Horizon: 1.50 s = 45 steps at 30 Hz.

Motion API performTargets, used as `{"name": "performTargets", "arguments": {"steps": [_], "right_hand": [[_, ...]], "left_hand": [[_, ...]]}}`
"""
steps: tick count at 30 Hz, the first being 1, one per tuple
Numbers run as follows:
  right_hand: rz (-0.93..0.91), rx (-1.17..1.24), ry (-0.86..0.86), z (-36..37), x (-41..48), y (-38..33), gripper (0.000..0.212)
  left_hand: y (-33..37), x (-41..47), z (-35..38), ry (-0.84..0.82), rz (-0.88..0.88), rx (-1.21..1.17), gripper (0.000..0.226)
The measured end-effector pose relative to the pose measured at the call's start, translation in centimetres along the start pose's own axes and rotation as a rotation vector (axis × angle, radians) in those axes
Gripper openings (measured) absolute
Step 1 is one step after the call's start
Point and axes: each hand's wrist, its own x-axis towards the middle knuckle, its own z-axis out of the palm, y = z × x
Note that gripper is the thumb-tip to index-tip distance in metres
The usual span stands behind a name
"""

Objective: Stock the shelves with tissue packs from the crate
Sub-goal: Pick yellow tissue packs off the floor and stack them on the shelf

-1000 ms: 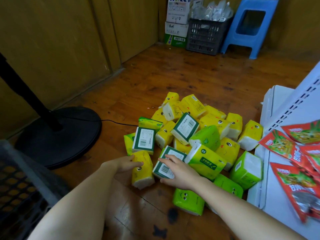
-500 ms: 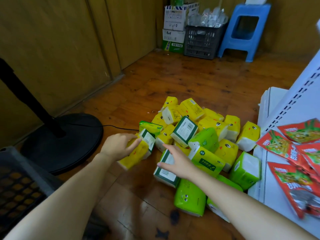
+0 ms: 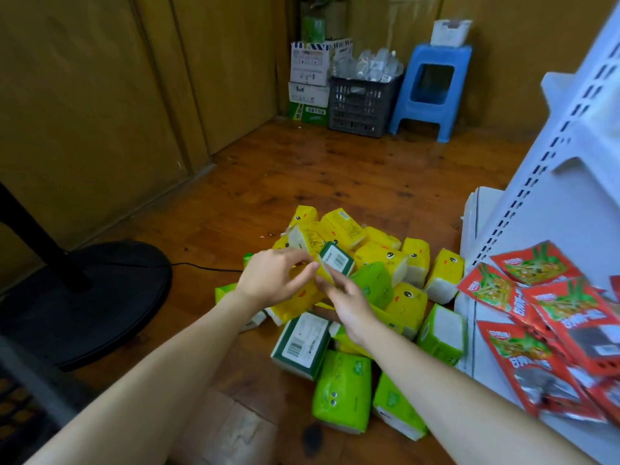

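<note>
Both forearms stretched forward, left hand (image 3: 271, 280) beside right hand (image 3: 349, 303), fingertips close together

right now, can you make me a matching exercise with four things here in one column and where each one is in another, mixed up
Things:
1 blue stool
2 fan base
3 red snack packets
4 dark green tissue pack

Places:
a on the white shelf at the right
b on the floor at the left
c on the floor, in the pile
d by the far wall, right of the grey crate

Pairs: 1-d, 2-b, 3-a, 4-c
</note>
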Motion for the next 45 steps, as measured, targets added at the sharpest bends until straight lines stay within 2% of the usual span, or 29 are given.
{"name": "performTargets", "arguments": {"steps": [4, 8, 12, 15, 18, 20, 25, 29, 32, 37, 42, 45], "right_hand": [[0.035, 0.130, 0.049, -0.3, -0.3, -0.4, 0.023], [0.067, 0.262, 0.134, -0.3, -0.3, -0.8, 0.025], [0.083, 0.454, 0.220, -0.1, -0.2, -1.4, 0.035], [0.084, 0.539, 0.239, 0.2, -0.2, -2.0, 0.034], [0.070, 0.548, 0.207, 0.7, -0.3, -2.2, 0.030], [0.059, 0.508, 0.174, 1.0, -0.3, -2.2, 0.025], [0.065, 0.292, 0.118, 1.4, -0.6, -2.4, 0.027], [0.035, 0.142, 0.185, 1.9, -0.6, -3.8, 0.053], [-0.009, 0.132, 0.225, 1.9, -0.7, -5.9, 0.052], [-0.059, 0.150, 0.245, 0.1, -1.5, -8.9, 0.026], [-0.200, -0.084, 0.315, -2.2, -2.9, -11.7, 0.046], [-0.313, -0.187, 0.309, -3.2, -3.6, -15.7, 0.045]], "left_hand": [[0.4, 0.1, 0.2, -0.035, -0.008, -0.001, 0.066], [0.3, -0.4, 0.2, -0.111, -0.088, -0.071, 0.072], [-0.4, -0.9, 0.5, -0.141, -0.341, -0.255, 0.067], [-0.3, -1.0, 0.4, -0.168, -0.540, -0.393, 0.073], [0.1, -1.1, 0.5, -0.192, -0.613, -0.521, 0.072], [0.2, -1.0, 0.5, -0.156, -0.656, -0.602, 0.069], [-0.3, -0.7, 0.0, -0.024, -0.717, -0.726, 0.065], [0.2, -0.3, -0.3, 0.026, -0.725, -0.719, 0.063], [0.9, 0.5, -0.8, 0.112, -0.763, -0.752, 0.056], [2.6, 2.7, -1.7, 0.259, -0.710, -0.884, 0.046], [4.6, 5.7, -2.5, 0.299, -0.629, -0.987, 0.043], [5.5, 8.5, -4.7, 0.274, -0.578, -1.066, 0.046]]}}
